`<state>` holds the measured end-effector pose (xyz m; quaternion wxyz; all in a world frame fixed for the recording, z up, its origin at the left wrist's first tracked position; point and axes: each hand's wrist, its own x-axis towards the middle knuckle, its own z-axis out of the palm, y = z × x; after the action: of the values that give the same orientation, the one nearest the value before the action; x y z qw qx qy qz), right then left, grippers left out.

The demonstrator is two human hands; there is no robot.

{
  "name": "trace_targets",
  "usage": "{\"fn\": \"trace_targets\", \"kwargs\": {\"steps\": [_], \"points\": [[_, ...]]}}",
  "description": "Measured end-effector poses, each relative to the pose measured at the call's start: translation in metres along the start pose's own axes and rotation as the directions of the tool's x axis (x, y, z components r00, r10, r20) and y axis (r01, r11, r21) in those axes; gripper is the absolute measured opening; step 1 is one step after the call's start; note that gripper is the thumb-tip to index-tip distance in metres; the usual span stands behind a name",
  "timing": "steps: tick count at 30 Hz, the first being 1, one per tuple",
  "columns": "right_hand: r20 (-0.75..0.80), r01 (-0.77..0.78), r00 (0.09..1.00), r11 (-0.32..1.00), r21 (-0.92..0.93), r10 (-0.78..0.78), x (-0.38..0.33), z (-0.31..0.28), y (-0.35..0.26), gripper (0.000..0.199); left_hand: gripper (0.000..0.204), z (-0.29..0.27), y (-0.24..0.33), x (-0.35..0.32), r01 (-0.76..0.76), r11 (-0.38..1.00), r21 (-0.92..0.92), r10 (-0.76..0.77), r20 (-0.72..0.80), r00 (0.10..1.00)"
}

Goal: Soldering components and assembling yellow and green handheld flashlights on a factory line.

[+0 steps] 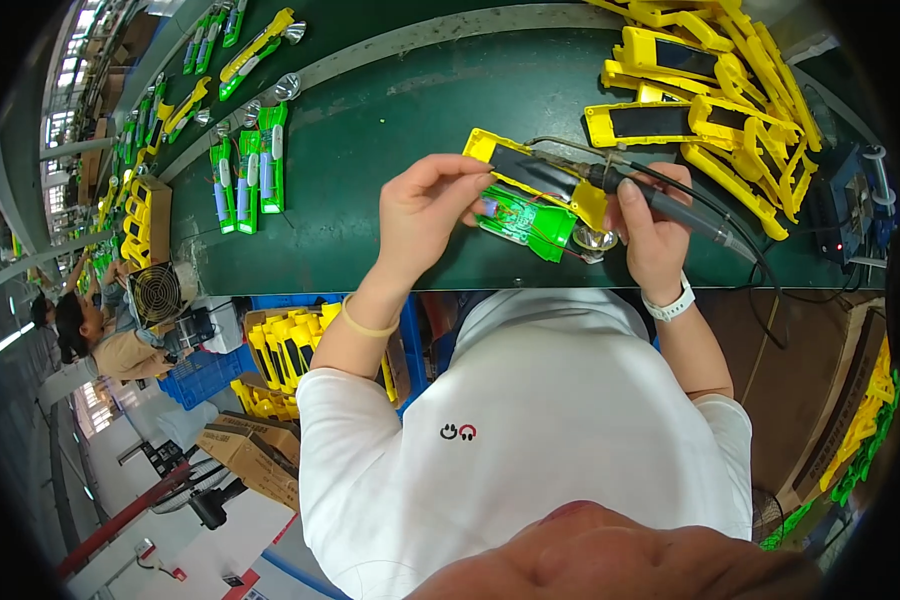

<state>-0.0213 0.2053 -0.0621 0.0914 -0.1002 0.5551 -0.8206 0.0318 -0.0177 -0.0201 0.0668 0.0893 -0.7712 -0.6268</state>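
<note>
In my right hand (653,235) is a soldering iron (692,214), its dark handle gripped between fingers and thumb and its cable trailing right. The iron lies across a yellow plastic shell (483,146) with a dark panel. Just below that shell is a green plastic shell (548,236) holding a circuit board and thin red wires (515,207). A round silver lamp reflector (595,241) sits at its right end, close to my right hand. My left hand (420,215) is pinched closed at the left ends of both shells; what its fingertips hold is hidden.
Yellow shells (660,122) are heaped at the right of the green tabletop (370,120). Green assemblies with battery cells (246,185) lie at left. A dark soldering station (842,215) stands far right. Another person (105,335) is at the far left, near a black fan (157,291).
</note>
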Motion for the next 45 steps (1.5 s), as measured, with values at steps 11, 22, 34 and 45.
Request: {"fn": "trace_targets", "kwargs": {"steps": [11, 22, 34, 45], "points": [[0.018, -0.062, 0.998, 0.994, -0.092, 0.064, 0.003, 0.021, 0.019, 0.025, 0.006, -0.023, -0.009, 0.055, -0.508, 0.606, 0.612, 0.175, 0.521, 0.836], [0.022, -0.056, 0.998, 0.984, -0.172, 0.061, 0.006, 0.026, 0.016, 0.024, 0.004, -0.019, -0.005, 0.061, -0.554, 0.530, 0.642, 0.124, 0.587, 0.800], [0.069, 0.311, 0.950, 0.901, -0.301, -0.305, 0.056, -0.013, -0.017, 0.030, 0.004, -0.016, 0.002, 0.064, -0.559, 0.501, 0.660, 0.063, 0.617, 0.785], [0.117, 0.334, 0.938, 0.942, -0.039, -0.327, 0.096, 0.026, -0.031, 0.039, 0.012, -0.018, 0.013, 0.066, -0.525, 0.538, 0.660, 0.066, 0.588, 0.806]]}}
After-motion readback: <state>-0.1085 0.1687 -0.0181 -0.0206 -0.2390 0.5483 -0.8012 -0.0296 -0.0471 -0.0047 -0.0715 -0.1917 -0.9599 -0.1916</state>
